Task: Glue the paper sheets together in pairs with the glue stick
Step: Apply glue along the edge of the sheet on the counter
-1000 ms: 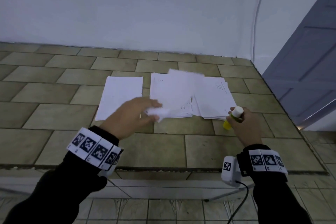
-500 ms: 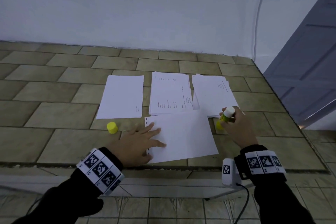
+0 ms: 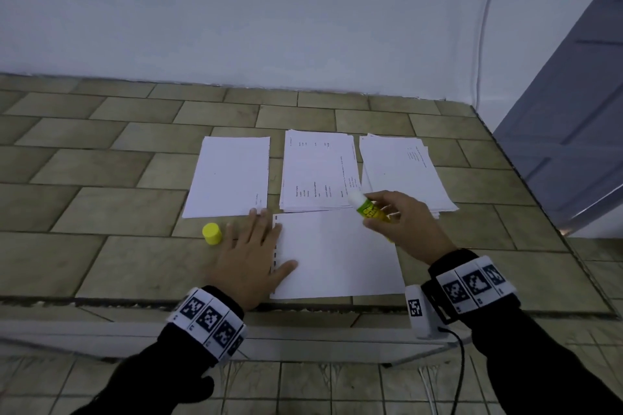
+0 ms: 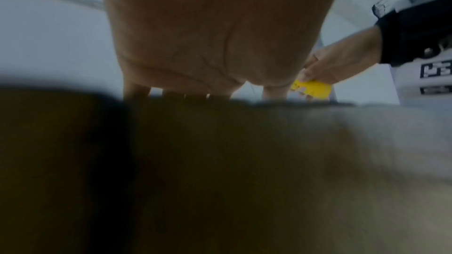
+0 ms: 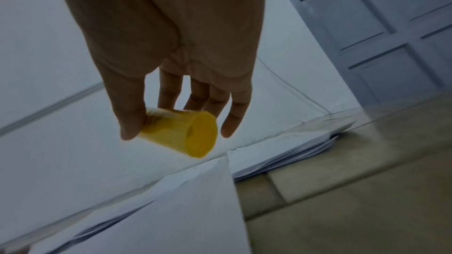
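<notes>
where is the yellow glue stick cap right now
In the head view, the small yellow plastic cap stands on the tiled counter, just left of the left hand and below the leftmost white paper stack.

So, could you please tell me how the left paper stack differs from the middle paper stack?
The left paper stack shows an almost blank top sheet; the middle paper stack shows lines of print. The left one's edges look flush, while the middle one's sheets are slightly fanned. Both are white and lie flat on the tiled surface.

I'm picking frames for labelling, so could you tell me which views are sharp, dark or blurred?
Head view: dim, even light, wide-angle bending, glue stick and cap sharp. Left wrist view: lower half dark and smeared under the left hand. Right wrist view: right hand backlit, stick slightly blurred.
</notes>
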Motion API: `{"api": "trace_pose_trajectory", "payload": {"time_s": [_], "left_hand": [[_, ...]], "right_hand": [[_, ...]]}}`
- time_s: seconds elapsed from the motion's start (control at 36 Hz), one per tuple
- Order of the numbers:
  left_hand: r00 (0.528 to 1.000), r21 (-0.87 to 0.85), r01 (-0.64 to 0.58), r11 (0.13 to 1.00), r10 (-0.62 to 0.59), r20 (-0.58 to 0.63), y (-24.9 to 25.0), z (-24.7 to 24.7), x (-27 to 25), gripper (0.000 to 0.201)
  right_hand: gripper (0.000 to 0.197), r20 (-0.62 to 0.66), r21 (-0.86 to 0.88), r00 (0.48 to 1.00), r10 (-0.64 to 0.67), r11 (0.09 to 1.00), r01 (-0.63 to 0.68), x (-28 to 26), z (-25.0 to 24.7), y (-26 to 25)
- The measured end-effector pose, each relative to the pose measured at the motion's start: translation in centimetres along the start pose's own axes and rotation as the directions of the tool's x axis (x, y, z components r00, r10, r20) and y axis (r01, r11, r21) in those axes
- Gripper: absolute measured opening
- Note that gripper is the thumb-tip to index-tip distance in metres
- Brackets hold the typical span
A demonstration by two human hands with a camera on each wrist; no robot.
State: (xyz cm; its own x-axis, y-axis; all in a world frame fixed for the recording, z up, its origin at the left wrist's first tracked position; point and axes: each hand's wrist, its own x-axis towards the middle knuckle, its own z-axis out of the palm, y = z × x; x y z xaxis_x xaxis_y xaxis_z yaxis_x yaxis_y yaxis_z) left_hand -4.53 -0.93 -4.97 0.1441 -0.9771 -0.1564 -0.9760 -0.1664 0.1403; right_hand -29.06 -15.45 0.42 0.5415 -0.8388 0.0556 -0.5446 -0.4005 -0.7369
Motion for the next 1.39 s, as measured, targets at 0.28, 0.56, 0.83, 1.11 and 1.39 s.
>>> {"api": "trace_pose_trajectory", "payload": {"time_s": [0.28,0.56,0.83,1.11,1.39], "left_hand": [[0.989,-0.093,-0.100,0.991,0.089,-0.120,-1.5,2.1,0.3,0.098],[0.986,-0.143,-0.081,0.986,0.058,-0.154,-1.5,2.3,0.5,0.096],[0.989,-0.079,-0.070,0.994,0.058,-0.137,-1.5,2.6,0.6,0.108],[0.985,-0.073,-0.085,0.994,0.073,-0.157,-1.5,2.6,0.7,0.105],[0.989,-0.066,-0.068,0.995,0.059,-0.139,-1.3,2.3,0.6,0.110]], "right_hand": [[0.028,0.058,-0.028,0.998,-0.014,0.999,0.016,1.5,2.6,-2.1],[0.030,0.173,-0.211,0.979,-0.106,0.967,0.142,4.8,5.4,-6.9],[0.048,0.253,-0.263,0.955,-0.156,0.939,0.223,5.8,8.1,-9.1],[0.024,0.162,-0.065,0.980,-0.111,0.990,0.123,5.5,9.5,-8.6],[0.022,0.101,-0.135,0.991,-0.087,0.986,0.100,4.8,7.7,-6.4]]}}
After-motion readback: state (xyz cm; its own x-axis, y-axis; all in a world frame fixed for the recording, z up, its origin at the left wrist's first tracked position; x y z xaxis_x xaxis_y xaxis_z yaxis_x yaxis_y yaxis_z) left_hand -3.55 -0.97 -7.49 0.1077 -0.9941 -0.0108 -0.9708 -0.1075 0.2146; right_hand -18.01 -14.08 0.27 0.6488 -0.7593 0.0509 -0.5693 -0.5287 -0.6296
